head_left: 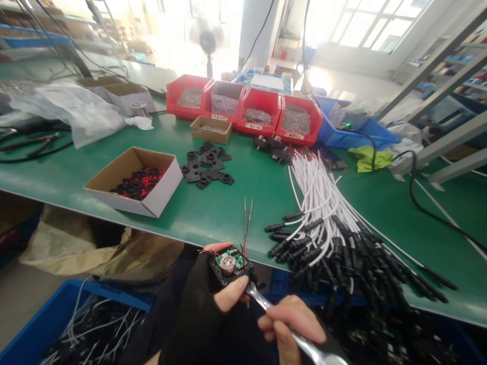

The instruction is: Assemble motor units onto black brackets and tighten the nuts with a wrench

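Down below the bench (228, 203) edge, the left hand (207, 304), in a dark fingerless glove, has its fingers closed round a small black module (229, 264), thumb pressed over the near side so the open face with its green board and round metal centre points up at the camera. Thin red and dark wires (245, 223) rise straight up from the module, kept clear of the grip. The right hand (289, 324) is curled shut on the handle of a metal wrench (262, 300), whose head reaches up and left to meet the module's lower edge, just beside the left thumb; whether it is seated on a nut is too small to tell. Just right of the fingers, a heap of white cables with black plugs (335, 238) spills over the bench edge, within easy reach. Farther off, beyond the wires, lie flat black brackets (207, 165), a cardboard box of red and black parts (137, 180), and a row of red bins (243, 109).
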The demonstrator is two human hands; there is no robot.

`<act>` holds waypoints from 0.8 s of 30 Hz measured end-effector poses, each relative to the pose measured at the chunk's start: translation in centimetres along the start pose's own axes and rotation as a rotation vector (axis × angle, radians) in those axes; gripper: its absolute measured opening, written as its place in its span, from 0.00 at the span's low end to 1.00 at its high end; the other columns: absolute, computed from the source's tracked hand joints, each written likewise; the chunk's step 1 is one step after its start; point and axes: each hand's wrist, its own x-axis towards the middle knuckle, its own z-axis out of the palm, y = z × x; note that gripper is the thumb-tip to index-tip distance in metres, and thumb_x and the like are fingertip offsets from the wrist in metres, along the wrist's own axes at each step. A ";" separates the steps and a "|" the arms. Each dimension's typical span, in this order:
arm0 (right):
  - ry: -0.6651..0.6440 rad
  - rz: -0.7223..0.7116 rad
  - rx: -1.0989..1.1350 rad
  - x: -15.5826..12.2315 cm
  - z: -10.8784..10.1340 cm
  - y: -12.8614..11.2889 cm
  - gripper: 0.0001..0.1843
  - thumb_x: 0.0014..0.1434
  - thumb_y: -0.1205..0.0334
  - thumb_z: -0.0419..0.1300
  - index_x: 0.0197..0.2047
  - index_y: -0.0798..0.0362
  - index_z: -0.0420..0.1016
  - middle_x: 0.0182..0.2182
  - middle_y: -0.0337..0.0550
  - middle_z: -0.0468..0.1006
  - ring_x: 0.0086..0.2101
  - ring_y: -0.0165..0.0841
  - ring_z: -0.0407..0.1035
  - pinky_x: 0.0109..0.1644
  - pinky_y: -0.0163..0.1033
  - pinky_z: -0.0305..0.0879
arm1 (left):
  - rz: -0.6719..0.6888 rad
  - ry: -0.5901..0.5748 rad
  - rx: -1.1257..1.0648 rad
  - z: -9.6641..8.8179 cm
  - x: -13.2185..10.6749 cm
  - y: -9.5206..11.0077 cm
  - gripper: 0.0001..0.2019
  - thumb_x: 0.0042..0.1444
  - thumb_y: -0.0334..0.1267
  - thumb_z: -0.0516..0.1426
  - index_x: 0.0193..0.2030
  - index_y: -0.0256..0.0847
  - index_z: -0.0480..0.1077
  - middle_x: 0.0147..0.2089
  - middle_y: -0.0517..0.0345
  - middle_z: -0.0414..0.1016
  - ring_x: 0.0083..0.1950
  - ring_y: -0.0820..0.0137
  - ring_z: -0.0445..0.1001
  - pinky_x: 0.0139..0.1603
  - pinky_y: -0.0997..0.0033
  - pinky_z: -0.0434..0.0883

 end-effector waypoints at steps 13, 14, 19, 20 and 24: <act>-0.023 0.939 0.822 1.3 0.2 2.0 0.23 0.68 0.44 0.68 0.29 0.51 0.71 0.19 0.27 0.46 0.19 0.26 0.38 0.21 0.29 0.58 | -0.151 -0.374 -0.352 0.3 0.2 -0.6 0.19 0.52 0.45 0.64 0.46 0.35 0.72 0.29 0.54 0.80 0.27 0.67 0.78 0.27 0.75 0.72; -0.034 1.008 0.889 1.2 0.3 2.1 0.23 0.68 0.45 0.69 0.29 0.51 0.71 0.19 0.26 0.44 0.19 0.25 0.38 0.21 0.28 0.57 | -0.166 -0.388 -0.365 0.4 0.3 -0.6 0.19 0.52 0.46 0.63 0.45 0.34 0.72 0.28 0.54 0.80 0.27 0.67 0.78 0.27 0.75 0.72; 0.059 0.958 1.151 1.5 0.4 0.9 0.19 0.68 0.52 0.71 0.31 0.55 0.76 0.19 0.31 0.59 0.20 0.22 0.54 0.28 0.22 0.60 | -0.170 -0.318 -0.332 0.2 0.3 -0.5 0.21 0.51 0.47 0.62 0.45 0.32 0.74 0.34 0.49 0.82 0.26 0.69 0.76 0.26 0.74 0.71; 0.073 0.877 1.098 1.6 0.4 0.4 0.18 0.69 0.53 0.71 0.32 0.55 0.77 0.20 0.32 0.64 0.21 0.21 0.57 0.28 0.22 0.60 | -0.164 -0.292 -0.310 0.1 0.3 -0.4 0.21 0.51 0.47 0.63 0.46 0.32 0.74 0.35 0.50 0.82 0.26 0.69 0.76 0.27 0.74 0.71; 0.090 0.497 0.692 1.5 0.3 -1.4 0.14 0.74 0.51 0.64 0.40 0.51 0.79 0.22 0.34 0.74 0.21 0.23 0.62 0.30 0.24 0.61 | -0.117 -0.248 -0.203 -0.1 0.2 0.2 0.22 0.52 0.47 0.61 0.49 0.32 0.72 0.29 0.54 0.80 0.27 0.69 0.75 0.32 0.73 0.73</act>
